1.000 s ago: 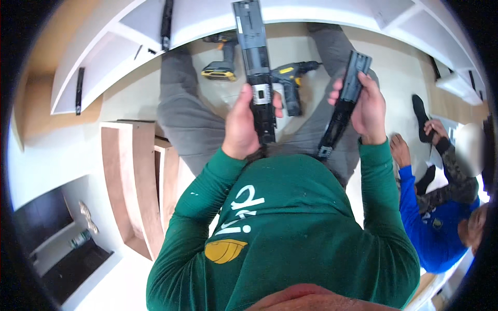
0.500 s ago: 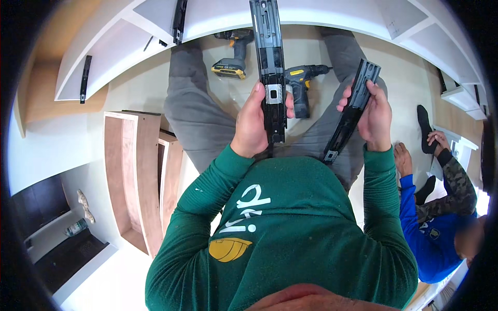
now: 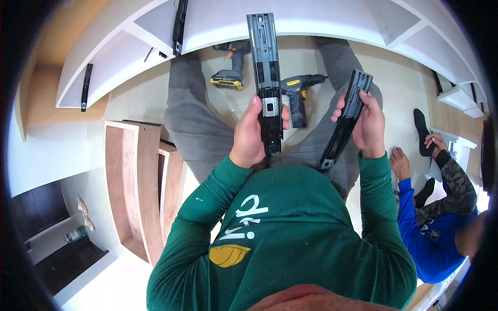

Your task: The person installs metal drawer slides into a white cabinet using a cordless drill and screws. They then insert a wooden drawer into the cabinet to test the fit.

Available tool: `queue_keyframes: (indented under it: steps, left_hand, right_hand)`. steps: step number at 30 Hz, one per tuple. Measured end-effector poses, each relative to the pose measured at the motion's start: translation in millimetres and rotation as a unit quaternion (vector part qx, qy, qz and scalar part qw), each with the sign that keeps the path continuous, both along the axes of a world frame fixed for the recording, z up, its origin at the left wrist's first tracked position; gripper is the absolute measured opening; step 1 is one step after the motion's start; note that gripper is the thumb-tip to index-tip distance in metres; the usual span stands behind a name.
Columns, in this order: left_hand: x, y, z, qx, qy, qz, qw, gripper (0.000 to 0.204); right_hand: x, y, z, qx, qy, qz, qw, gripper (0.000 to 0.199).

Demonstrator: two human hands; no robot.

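Lower in our view than half a second ago, our left grip [image 3: 248,139] pinches one drawer slide [image 3: 267,78] just left of the black-footed drill [image 3: 297,99], our right grip [image 3: 369,128] a tilted slide [image 3: 344,120] right of it. Beyond the drill, a white cabinet [image 3: 223,23], cut off above, carries a black rail [image 3: 180,27]; our left fingers [image 3: 286,118] are partly hidden behind the drawer slide.
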State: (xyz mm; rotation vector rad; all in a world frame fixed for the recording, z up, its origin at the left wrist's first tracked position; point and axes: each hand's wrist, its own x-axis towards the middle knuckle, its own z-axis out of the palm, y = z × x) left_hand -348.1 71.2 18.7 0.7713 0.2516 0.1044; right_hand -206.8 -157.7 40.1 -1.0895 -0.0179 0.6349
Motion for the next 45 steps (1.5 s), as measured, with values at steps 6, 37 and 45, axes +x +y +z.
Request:
queue_keyframes:
  steps: [6,37,45]
  left_hand:
    - [0.9,-0.8,1.7,-0.002,-0.004,-0.002,1.0,0.049]
    - [-0.4,-3.5,0.1,-0.01,-0.019,-0.005,1.0,0.049]
    - [-0.5,-3.7,-2.8,-0.002,-0.024,-0.011,1.0,0.049]
  right_hand:
    - [-0.3,0.7,0.9,0.001,-0.001,0.001,1.0,0.034]
    - [3.7,-4.6,-3.4,0.045,0.018,0.026,0.998,0.035]
    - [2.3,-5.5,-11.4,0.016,0.004,0.025,1.0,0.035]
